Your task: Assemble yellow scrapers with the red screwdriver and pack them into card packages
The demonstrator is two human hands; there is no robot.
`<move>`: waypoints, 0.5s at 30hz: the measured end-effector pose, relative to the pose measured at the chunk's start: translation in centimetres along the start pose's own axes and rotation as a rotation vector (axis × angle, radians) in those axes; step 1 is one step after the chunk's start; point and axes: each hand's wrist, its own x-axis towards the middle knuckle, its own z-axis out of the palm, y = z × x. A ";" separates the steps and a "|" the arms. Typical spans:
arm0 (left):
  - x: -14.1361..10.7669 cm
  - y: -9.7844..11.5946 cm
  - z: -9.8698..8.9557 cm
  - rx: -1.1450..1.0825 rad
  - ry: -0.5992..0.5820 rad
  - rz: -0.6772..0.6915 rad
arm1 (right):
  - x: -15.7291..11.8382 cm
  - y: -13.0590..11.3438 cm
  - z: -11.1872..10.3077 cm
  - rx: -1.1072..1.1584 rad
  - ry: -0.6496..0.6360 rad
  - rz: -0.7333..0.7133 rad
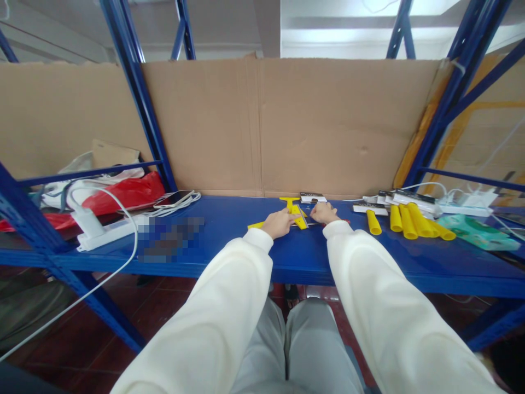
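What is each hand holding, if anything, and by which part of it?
The left hand has its fingers on the yellow piece, near its middle; whether it truly grips cannot be told. The right hand is curled; any hold is hidden.

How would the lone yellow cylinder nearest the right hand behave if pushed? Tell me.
The yellow cylinder looks round and lies on its side, so a sideways push would probably roll it. Its straight, uncreased outline suggests it is fairly stiff. The blue shelf under it looks smooth, so it may also slide easily.
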 end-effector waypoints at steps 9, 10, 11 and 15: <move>-0.2 0.0 -0.4 0.035 -0.020 0.046 | 0.3 -1.2 1.0 0.609 -0.027 -0.227; -0.2 0.1 -0.4 0.040 -0.017 0.051 | 0.4 -1.2 1.2 0.620 -0.032 -0.250; -0.2 0.1 -0.4 0.044 -0.014 0.057 | 0.5 -1.2 1.4 0.620 -0.032 -0.267; -0.2 0.1 -0.3 0.057 -0.010 0.076 | 0.8 -1.0 1.8 0.583 -0.028 -0.297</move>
